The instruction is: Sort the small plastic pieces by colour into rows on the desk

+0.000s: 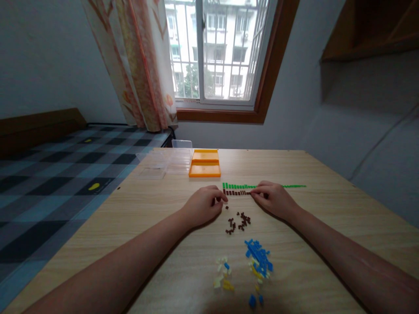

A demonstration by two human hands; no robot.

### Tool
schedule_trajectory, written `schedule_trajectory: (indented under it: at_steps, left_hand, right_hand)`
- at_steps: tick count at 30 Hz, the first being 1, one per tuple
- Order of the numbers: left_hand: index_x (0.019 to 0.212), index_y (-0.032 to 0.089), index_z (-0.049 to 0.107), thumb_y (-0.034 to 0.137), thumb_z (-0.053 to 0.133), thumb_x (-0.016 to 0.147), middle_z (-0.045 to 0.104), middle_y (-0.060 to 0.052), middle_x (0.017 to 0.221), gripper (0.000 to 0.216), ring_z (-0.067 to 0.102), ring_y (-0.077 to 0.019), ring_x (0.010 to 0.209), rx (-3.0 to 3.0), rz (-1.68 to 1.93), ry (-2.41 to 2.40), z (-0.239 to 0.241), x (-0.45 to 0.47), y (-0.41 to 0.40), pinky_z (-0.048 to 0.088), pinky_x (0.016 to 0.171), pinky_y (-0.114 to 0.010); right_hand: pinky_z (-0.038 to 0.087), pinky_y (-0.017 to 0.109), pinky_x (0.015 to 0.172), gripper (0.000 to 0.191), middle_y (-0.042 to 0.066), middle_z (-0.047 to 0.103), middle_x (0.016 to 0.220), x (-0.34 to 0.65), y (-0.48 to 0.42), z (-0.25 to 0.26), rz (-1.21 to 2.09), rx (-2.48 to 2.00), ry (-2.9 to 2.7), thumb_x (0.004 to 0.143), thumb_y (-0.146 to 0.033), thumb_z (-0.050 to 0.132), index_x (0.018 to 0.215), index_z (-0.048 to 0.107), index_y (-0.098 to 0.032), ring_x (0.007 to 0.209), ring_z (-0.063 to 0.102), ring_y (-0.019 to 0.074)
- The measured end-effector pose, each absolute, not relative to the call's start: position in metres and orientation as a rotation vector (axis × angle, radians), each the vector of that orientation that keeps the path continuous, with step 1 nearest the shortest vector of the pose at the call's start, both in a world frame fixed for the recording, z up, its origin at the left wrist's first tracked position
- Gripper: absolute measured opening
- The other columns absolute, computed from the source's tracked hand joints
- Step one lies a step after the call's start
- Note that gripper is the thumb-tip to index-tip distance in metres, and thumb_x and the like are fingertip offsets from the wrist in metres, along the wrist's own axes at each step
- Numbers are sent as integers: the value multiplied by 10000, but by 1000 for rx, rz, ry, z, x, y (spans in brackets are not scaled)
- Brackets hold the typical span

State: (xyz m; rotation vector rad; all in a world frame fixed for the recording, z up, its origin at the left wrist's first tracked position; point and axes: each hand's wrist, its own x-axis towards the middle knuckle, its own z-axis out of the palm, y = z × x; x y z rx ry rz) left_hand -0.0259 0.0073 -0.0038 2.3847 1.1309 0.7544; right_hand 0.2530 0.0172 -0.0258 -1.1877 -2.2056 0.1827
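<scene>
My left hand (203,205) rests on the wooden table (163,226), fingers curled, its fingertips at the left end of a short row of small brown bricks (236,192). My right hand (273,199) pinches at the right end of that brown row; what sits in the pinch is too small to name. A long row of green bricks (262,186) runs just behind the brown row. Loose brown bricks (238,223) lie scattered in front of my hands. Nearer me lies a heap of blue bricks (258,256) mixed with yellow and white ones (223,274).
An orange tray (204,163) stands at the table's back, with a clear plastic box and lid (166,162) to its left. A bed with a checked cover (55,179) lies to the left. Behind are a window and curtain.
</scene>
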Motion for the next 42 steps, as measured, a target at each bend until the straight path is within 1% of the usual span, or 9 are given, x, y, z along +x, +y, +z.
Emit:
schedule_trajectory:
  at_steps: [10, 15, 18, 21, 25, 28, 31, 36, 42]
  left_hand:
    - [807, 168, 770, -1, 581, 734, 662, -32, 829, 264, 602, -137, 730, 2384, 771, 1114, -4, -26, 8, 481, 725, -254]
    - [708, 171, 771, -13, 579, 728, 647, -25, 788, 266, 605, -137, 732, 2396, 758, 1109, -5, -26, 8, 479, 729, -249]
    - [764, 195, 804, 13, 598, 754, 651, -23, 802, 275, 611, -137, 732, 2421, 725, 1089, -6, -26, 8, 480, 728, -252]
    - [825, 215, 821, 28, 598, 772, 653, -20, 812, 296, 616, -142, 743, 2456, 701, 1079, -7, -27, 8, 481, 739, -261]
    - [815, 213, 818, 28, 587, 778, 654, -21, 818, 298, 621, -146, 759, 2462, 719, 1075, -7, -27, 8, 483, 757, -266]
    - [790, 197, 805, 14, 573, 768, 657, -26, 820, 296, 622, -148, 774, 2423, 768, 1095, -7, -27, 9, 488, 768, -264]
    - [783, 189, 794, -1, 562, 753, 661, -26, 818, 302, 618, -147, 768, 2401, 799, 1098, -7, -27, 10, 490, 774, -266]
    - [775, 181, 781, -17, 553, 732, 667, -28, 826, 305, 620, -147, 767, 2374, 819, 1089, -9, -28, 10, 490, 779, -268]
    - [757, 174, 770, -20, 547, 735, 666, -31, 821, 296, 628, -153, 776, 2365, 803, 1094, -8, -28, 10, 487, 775, -269]
  right_hand:
    - [474, 285, 626, 201, 71, 710, 825, 255, 16, -24, 140, -1142, -2183, 919, -240, 596, 880, 783, -178, 687, 626, 163]
    - [484, 291, 645, 237, 82, 709, 901, 246, 7, -19, 157, -1040, -2224, 958, -255, 559, 1009, 781, -187, 720, 630, 163]
    - [518, 347, 774, 271, 113, 701, 987, 233, -2, -15, 168, -895, -2278, 970, -229, 524, 1056, 777, -190, 881, 645, 208]
    - [494, 461, 926, 274, 131, 675, 1165, 222, -9, -12, 110, -806, -2356, 952, -225, 542, 1102, 772, -226, 1082, 609, 269]
    - [345, 602, 1109, 291, 100, 501, 1496, 217, -12, -13, 51, -849, -2440, 956, -246, 551, 1154, 758, -299, 1395, 415, 337]
    - [271, 650, 1146, 299, 84, 397, 1590, 217, -11, -16, 37, -904, -2484, 971, -265, 542, 1182, 747, -326, 1488, 292, 357]
    - [249, 661, 1156, 253, 85, 390, 1597, 221, -10, -16, -8, -938, -2473, 943, -266, 585, 1105, 775, -305, 1506, 260, 367]
    - [240, 650, 1167, 181, 83, 439, 1567, 243, -7, -12, -159, -987, -2446, 851, -182, 642, 918, 790, -261, 1510, 261, 359]
    - [249, 667, 1155, 137, 80, 481, 1536, 265, 4, -11, -267, -1104, -2393, 859, -215, 660, 802, 782, -244, 1499, 283, 367]
